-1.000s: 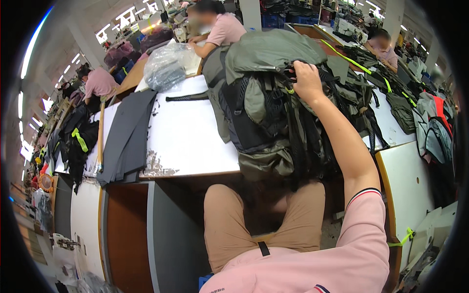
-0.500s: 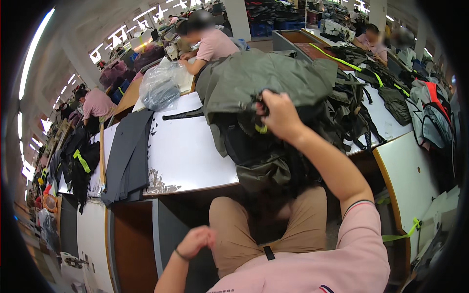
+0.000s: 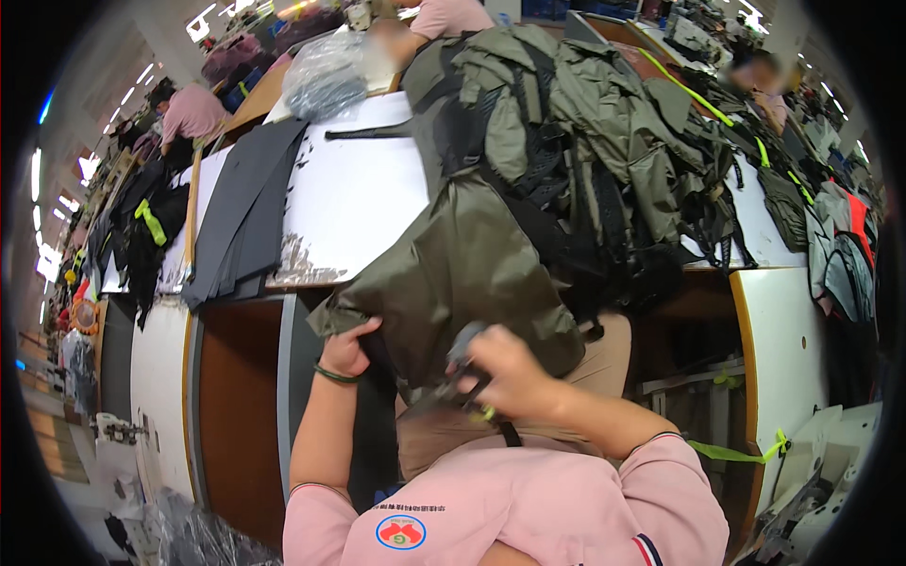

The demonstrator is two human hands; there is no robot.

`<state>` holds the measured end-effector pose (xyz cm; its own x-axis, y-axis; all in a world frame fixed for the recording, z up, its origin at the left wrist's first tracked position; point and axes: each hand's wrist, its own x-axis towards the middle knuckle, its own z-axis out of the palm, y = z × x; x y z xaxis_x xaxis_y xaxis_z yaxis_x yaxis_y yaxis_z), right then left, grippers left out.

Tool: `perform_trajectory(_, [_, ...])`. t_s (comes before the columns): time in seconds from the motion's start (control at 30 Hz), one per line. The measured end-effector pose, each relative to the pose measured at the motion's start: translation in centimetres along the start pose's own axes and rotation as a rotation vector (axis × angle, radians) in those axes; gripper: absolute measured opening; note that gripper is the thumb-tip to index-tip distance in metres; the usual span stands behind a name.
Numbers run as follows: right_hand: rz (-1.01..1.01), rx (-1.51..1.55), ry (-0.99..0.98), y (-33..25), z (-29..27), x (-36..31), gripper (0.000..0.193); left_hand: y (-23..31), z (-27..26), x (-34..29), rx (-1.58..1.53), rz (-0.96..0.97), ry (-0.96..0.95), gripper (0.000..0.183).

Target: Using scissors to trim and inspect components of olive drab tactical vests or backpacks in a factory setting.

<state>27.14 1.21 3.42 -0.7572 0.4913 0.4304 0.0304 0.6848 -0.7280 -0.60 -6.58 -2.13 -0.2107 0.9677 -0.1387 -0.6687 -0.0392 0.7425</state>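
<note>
An olive-green backpack (image 3: 462,274) hangs from the table's front edge down over my lap. My left hand (image 3: 347,354) is closed on its left edge, thumb on top of the fabric. At the lower edge of the backpack, my right hand (image 3: 510,370) is closed round a small dark item (image 3: 464,354) with a grey upper part and a yellow-green bit below. Motion blurs that item, and its kind is not clear. Behind, more olive and black backpacks (image 3: 604,123) with straps and mesh lie heaped on the table.
Stacked dark grey fabric strips (image 3: 241,212) overhang the white table (image 3: 354,203) at left, beside a wooden stick (image 3: 192,203). A clear plastic bag (image 3: 326,75) stands farther back. Co-workers (image 3: 451,17) sit across the table. A grey and red bag (image 3: 845,236) hangs at far right.
My right hand has come down toward my lap with the dark item. My left hand has risen and taken hold of the backpack, whose olive fabric has come toward me over the table's edge.
</note>
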Motion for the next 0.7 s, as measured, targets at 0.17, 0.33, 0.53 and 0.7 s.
perform_trajectory(0.17, [0.328, 0.404, 0.375, 1.2, -4.3, 3.6, 0.03, 1.1, -4.2, -6.9, 0.424, 0.158, -0.014, 0.065])
perform_trajectory(0.33, [0.382, 0.688, 0.152, 1.9, -3.6, 2.8, 0.032, 1.7, -5.4, -11.0, 0.919, 0.333, -0.244, 0.071])
perform_trajectory(0.53, [0.551, 0.917, 0.156, 1.3, -0.5, 0.0, 0.025, 5.3, -8.3, -12.8, 1.182, 0.066, -0.213, 0.057])
perform_trajectory(0.7, [0.608, 0.936, 0.171, 2.1, 2.3, -2.7, 0.026, 6.9, -3.9, -11.7, 1.443, 0.387, 0.523, 0.029])
